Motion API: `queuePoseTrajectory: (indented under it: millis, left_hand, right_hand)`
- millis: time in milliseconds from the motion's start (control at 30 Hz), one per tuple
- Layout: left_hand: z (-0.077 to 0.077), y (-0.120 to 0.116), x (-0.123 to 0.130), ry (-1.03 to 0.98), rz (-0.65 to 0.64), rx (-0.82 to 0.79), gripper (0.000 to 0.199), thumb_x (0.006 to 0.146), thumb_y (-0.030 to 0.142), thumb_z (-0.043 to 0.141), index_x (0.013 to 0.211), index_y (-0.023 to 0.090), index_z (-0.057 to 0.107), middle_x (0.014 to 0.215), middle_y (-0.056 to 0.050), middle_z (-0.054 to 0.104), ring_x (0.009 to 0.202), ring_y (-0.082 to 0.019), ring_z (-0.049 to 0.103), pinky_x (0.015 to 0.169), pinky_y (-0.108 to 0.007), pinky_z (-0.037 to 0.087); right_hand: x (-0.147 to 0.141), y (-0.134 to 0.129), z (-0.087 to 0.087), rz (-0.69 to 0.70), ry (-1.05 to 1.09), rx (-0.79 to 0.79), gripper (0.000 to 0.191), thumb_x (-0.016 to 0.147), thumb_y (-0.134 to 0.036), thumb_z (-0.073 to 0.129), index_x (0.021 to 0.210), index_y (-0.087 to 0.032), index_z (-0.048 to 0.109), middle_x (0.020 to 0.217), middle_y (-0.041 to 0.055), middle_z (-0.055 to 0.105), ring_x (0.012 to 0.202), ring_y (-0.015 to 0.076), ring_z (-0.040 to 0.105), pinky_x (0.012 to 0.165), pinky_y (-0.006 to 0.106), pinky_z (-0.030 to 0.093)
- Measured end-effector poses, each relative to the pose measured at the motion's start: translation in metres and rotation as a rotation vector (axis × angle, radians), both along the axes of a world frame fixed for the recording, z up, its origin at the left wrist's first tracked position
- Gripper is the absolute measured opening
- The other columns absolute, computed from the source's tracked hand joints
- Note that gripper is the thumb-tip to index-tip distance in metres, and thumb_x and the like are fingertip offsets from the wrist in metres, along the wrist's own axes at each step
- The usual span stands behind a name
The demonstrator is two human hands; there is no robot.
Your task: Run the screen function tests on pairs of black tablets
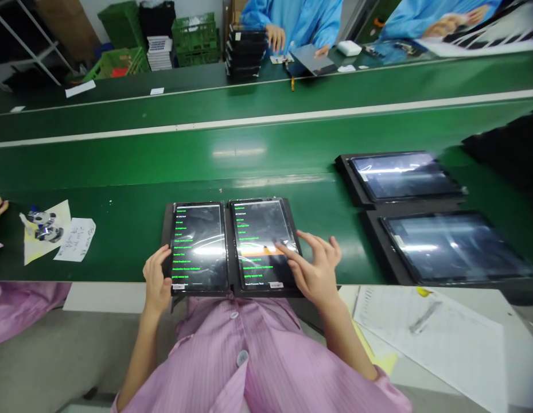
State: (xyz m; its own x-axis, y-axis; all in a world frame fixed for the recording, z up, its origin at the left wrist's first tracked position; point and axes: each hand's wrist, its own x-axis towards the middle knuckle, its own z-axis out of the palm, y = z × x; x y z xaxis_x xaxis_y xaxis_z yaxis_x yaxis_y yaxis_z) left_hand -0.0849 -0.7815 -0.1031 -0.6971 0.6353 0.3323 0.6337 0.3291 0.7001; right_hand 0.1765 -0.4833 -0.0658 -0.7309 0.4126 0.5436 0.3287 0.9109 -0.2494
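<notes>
Two tablets lie side by side at the green bench's front edge, their dark screens showing lists of mostly green text. My left hand (156, 279) grips the left edge of the left tablet (200, 246), fingers on its dark holder and thumb lower down. Over the right tablet (261, 229), my right hand (316, 265) has its fingers apart, the index fingertip at an orange highlighted row on the screen. That hand holds nothing.
Two more tablets, a rear one (406, 175) and a nearer one (455, 246), lie in dark holders at right. Papers (438, 338) rest at lower right. A note (76, 240) and small figurines (49, 226) sit left. People in blue work across the bench (163, 163); another person's hand shows far left.
</notes>
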Motion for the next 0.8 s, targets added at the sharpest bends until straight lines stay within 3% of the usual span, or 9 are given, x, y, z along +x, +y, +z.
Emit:
queuePoseTrajectory:
  millis: [67,133,267,433,667,800]
  left_hand:
    - [-0.006,0.001,-0.002,-0.098,-0.004,0.192,0.076,0.093,0.076,0.03,0.146,0.021,0.031,0.142,-0.02,0.051,0.132,-0.032,0.049,0.112,-0.055,0.033]
    - [-0.01,0.0,-0.003,-0.148,-0.012,0.256,0.077,0.094,0.075,0.034,0.147,0.02,0.023,0.14,-0.021,0.052,0.132,-0.03,0.05,0.113,-0.055,0.032]
    - [-0.006,-0.001,-0.003,-0.045,0.019,0.037,0.084,0.092,0.08,0.026,0.147,0.018,0.03,0.142,-0.021,0.051,0.137,-0.033,0.045,0.116,-0.055,0.023]
    - [0.011,0.001,0.001,0.102,0.057,-0.209,0.084,0.092,0.079,0.015,0.149,0.021,0.036,0.142,-0.017,0.053,0.131,-0.035,0.045,0.113,-0.055,0.023]
    - [0.019,0.011,0.004,0.207,0.053,-0.322,0.082,0.094,0.075,0.014,0.152,0.021,0.035,0.142,-0.018,0.052,0.129,-0.036,0.045,0.113,-0.058,0.02]
    - [0.018,0.015,0.003,0.227,0.073,-0.325,0.085,0.095,0.075,0.015,0.156,0.018,0.029,0.139,-0.02,0.053,0.126,-0.036,0.046,0.11,-0.057,0.024]
  right_hand:
    - [0.005,0.005,-0.001,-0.03,0.082,-0.021,0.039,0.106,-0.035,0.036,0.119,-0.03,0.073,0.136,0.01,0.047,0.122,0.0317,0.047,0.112,0.062,0.025]
    - [0.007,0.01,-0.003,-0.039,0.101,-0.054,0.038,0.105,-0.033,0.037,0.117,-0.029,0.072,0.132,0.01,0.049,0.119,0.0306,0.049,0.112,0.06,0.027]
    - [0.003,0.013,-0.004,0.005,0.008,-0.087,0.035,0.105,-0.031,0.038,0.113,-0.025,0.072,0.129,0.011,0.052,0.117,0.0296,0.051,0.113,0.059,0.026]
    - [-0.013,0.001,0.003,0.05,-0.21,-0.103,0.037,0.106,-0.038,0.037,0.121,-0.026,0.069,0.136,0.014,0.048,0.124,0.0326,0.045,0.114,0.064,0.02]
    - [-0.031,-0.009,0.004,0.044,-0.374,-0.101,0.038,0.101,-0.05,0.052,0.135,-0.035,0.062,0.154,0.0134,0.029,0.135,0.0413,0.031,0.109,0.075,0.015]
    - [-0.027,0.001,0.002,-0.045,-0.229,-0.08,0.043,0.101,-0.052,0.051,0.139,-0.033,0.055,0.156,0.0127,0.021,0.14,0.0423,0.025,0.111,0.075,0.01]
